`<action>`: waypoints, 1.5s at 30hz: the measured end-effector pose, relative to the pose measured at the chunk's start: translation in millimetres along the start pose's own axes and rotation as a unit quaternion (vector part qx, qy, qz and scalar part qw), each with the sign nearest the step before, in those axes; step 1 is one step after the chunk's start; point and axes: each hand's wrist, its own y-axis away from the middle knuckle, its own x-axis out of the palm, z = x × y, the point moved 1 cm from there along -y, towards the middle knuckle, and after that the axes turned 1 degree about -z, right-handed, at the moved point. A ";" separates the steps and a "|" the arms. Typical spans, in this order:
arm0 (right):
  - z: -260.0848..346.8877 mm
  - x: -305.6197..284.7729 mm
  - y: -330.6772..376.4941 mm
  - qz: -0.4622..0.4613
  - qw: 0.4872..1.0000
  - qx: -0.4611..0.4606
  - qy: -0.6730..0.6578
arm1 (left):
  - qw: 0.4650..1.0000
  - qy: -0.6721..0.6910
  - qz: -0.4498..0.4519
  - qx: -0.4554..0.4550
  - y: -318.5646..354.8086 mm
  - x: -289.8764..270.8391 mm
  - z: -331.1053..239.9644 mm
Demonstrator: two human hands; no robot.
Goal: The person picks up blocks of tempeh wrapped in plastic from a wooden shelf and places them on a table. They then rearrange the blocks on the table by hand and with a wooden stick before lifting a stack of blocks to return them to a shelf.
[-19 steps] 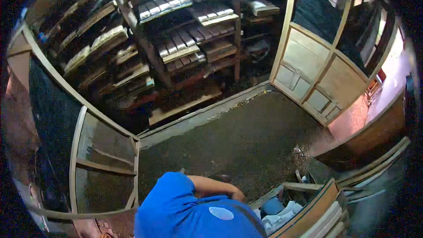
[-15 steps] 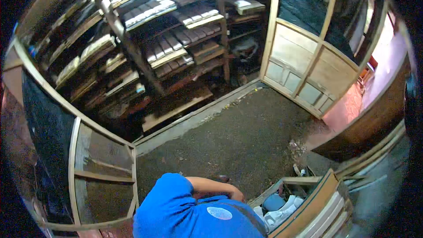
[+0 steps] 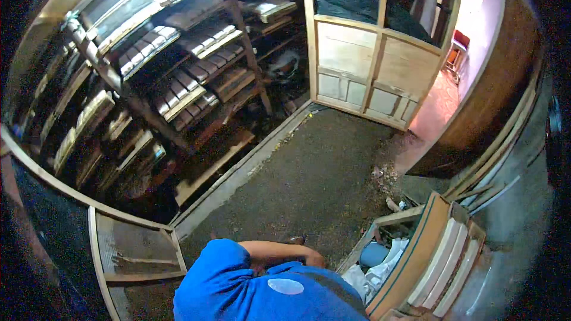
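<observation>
My left arm (image 3: 276,249) comes out of a blue short sleeve (image 3: 221,257) and lies across in front of my body toward the right. It bends near the shirt's right side, and the fingers of my left hand are hidden there, so what they hold, if anything, does not show. My right hand is out of sight. The blue shirt (image 3: 267,303) with a pale oval patch fills the lower middle. Just beyond the forearm a small dark shape (image 3: 297,239) rests on the ground. Nearest on the right is an open wooden crate (image 3: 397,220) with a blue-grey round container (image 3: 373,254) and white crumpled material (image 3: 380,270).
Wooden shelves (image 3: 202,71) loaded with rows of blocks or boards stand beyond a concrete curb (image 3: 238,184). Framed panel doors stand far right (image 3: 348,41) and near left (image 3: 140,276). A brown board (image 3: 410,249) and pale planks lean beside the crate. Dark dirt floor (image 3: 309,172) lies between.
My view has turned to the right, so the shelves and the far door have shifted left in the picture. The arm stays bent across my front, with its fingers still hidden.
</observation>
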 end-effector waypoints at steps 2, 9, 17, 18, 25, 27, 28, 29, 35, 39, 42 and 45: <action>-6.5 -19.2 6.8 -0.036 0.999 0.007 -0.033 | 1.000 -0.001 0.002 -0.014 6.2 -6.3 -7.5; -12.8 -28.5 49.3 -0.118 0.905 0.006 -0.409 | 0.996 0.000 0.025 -0.081 118.4 -62.7 -35.7; 18.3 57.7 103.5 -0.313 0.852 0.045 -0.418 | 0.972 0.009 0.113 -0.208 210.7 -177.5 -119.5; 23.1 75.1 111.9 -0.316 0.852 0.054 -0.414 | 0.964 0.021 0.118 -0.239 216.9 -189.8 -133.0; -3.9 139.9 138.6 -0.222 0.899 -0.058 -0.372 | 0.974 -0.191 0.081 -0.094 319.9 -143.6 31.9; -55.9 115.1 132.3 -0.266 0.918 -0.138 -0.262 | 0.976 -0.211 0.036 -0.036 323.6 -135.2 52.0; -71.7 98.9 135.6 -0.313 0.922 -0.178 -0.142 | 0.984 -0.127 0.055 -0.110 316.0 -143.8 41.6; -78.5 77.0 157.3 -0.369 0.884 -0.229 0.173 | 0.979 -0.044 0.079 -0.183 300.8 -166.5 9.1; -40.4 30.9 254.0 -0.540 0.830 -0.008 0.139 | 0.971 0.061 0.055 -0.223 262.0 -225.3 -93.2; -138.0 -10.0 310.6 -0.666 0.742 -0.032 0.075 | 0.959 0.043 -0.009 -0.281 225.9 -237.4 -100.6; -241.7 -31.6 379.3 -0.680 0.713 0.064 0.160 | 0.971 0.172 -0.058 -0.156 184.4 -229.4 -52.5; -238.9 7.3 378.5 -0.669 0.730 0.126 0.063 | 0.990 0.036 -0.068 -0.116 142.8 -245.4 -93.1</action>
